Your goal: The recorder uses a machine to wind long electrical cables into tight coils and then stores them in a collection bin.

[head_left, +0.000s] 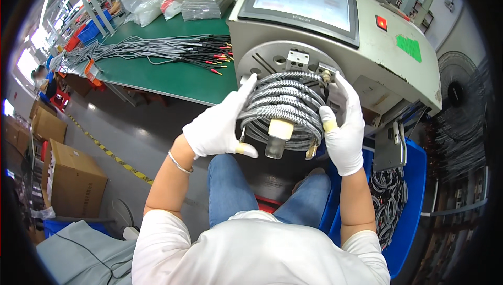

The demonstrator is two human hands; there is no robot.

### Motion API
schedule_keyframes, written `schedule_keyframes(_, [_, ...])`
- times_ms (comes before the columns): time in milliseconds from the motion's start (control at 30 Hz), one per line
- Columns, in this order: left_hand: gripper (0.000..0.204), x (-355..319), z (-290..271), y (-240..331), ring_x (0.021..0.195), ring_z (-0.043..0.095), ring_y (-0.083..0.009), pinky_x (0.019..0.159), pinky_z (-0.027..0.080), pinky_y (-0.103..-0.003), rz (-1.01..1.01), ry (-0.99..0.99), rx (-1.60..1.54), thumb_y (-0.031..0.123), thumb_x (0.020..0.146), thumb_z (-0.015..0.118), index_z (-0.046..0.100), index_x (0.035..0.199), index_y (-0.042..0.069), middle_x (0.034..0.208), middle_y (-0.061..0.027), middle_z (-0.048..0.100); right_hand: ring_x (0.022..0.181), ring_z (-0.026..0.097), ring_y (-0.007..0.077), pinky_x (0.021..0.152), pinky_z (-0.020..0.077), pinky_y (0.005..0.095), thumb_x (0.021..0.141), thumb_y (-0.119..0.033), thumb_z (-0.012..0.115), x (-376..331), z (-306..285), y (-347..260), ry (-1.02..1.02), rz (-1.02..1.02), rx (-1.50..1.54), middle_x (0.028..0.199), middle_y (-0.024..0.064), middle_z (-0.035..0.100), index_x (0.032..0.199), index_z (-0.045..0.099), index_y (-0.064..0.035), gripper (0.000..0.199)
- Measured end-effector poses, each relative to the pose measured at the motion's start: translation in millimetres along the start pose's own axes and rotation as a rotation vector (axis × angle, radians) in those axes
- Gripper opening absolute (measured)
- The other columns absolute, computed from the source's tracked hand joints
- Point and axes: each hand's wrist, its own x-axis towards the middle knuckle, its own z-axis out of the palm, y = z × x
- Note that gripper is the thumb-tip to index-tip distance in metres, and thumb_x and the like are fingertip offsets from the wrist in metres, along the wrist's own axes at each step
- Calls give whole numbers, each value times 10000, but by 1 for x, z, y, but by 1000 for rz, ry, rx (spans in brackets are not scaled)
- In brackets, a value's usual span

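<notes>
A thick coil of grey-and-black braided cable (pixel 285 96) is wound around the front of the machine's round metal winding plate (pixel 262 54). A pale yellow and clear cylindrical piece (pixel 279 137) sticks out from the coil's middle towards me. My left hand (pixel 220 122), white-gloved, lies along the coil's left side, fingers stretched and thumb spread below. On the other side is my right hand (pixel 346 128), also gloved, its thumb at the coil's edge and its fingers apart, reaching up beside the plate. A brass-coloured cable end (pixel 312 150) hangs at the coil's lower right.
The machine (pixel 382 59) carries a screen (pixel 301 3) and a red switch (pixel 381 22). Grey cables with red tips (pixel 173 49) lie on the green table (pixel 204 87). A blue bin (pixel 414 196) of coiled cables stands at right, cartons (pixel 78 180) at left. A fan (pixel 456 88) is far right.
</notes>
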Motion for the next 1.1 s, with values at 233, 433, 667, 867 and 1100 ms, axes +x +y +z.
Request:
schedule_keyframes(233, [1066, 5, 57, -4, 1148, 542, -293, 968, 423, -331, -51, 277, -189, 98, 748, 761, 2, 1497, 60, 1272, -220, 508, 1080, 516, 202, 931, 425, 354, 804, -243, 728, -9, 13, -13, -32, -28, 395, 1158, 131, 527, 1395, 337, 22, 756])
schedule_keyframes(433, [762, -15, 93, 12, 1141, 536, -201, 993, 409, -302, -66, 659, -636, -179, 735, 565, 318, 1431, 9, 1299, -158, 516, 1018, 540, 253, 891, 428, 346, 706, -251, 767, -18, 5, -40, -203, -174, 4, 1122, 164, 533, 1285, 448, 6, 709])
schedule_keyframes(667, [431, -81, 58, 17, 774, 657, -243, 689, 513, -323, 104, 292, -215, -14, 744, 643, 604, 1170, 35, 854, -95, 669, 719, 608, 325, 648, 493, 380, 560, -180, 840, -86, 7, -30, -465, -259, 95, 819, 126, 608, 1067, 587, -30, 586])
schedule_keyframes(867, [210, -63, 89, 39, 668, 628, -263, 593, 493, -358, -74, -214, 53, 99, 773, 638, 656, 982, 95, 743, -87, 633, 629, 621, 248, 580, 494, 337, 648, -110, 803, -106, 28, -4, -595, -30, -78, 705, 105, 592, 921, 590, -30, 356])
schedule_keyframes(1100, [118, -44, 100, 37, 722, 640, -326, 645, 501, -399, -342, -674, -494, 178, 837, 572, 592, 901, 81, 810, -158, 639, 525, 561, 123, 483, 446, 275, 746, -86, 734, -116, -14, 16, -878, 662, 291, 651, 54, 595, 848, 587, -20, 191])
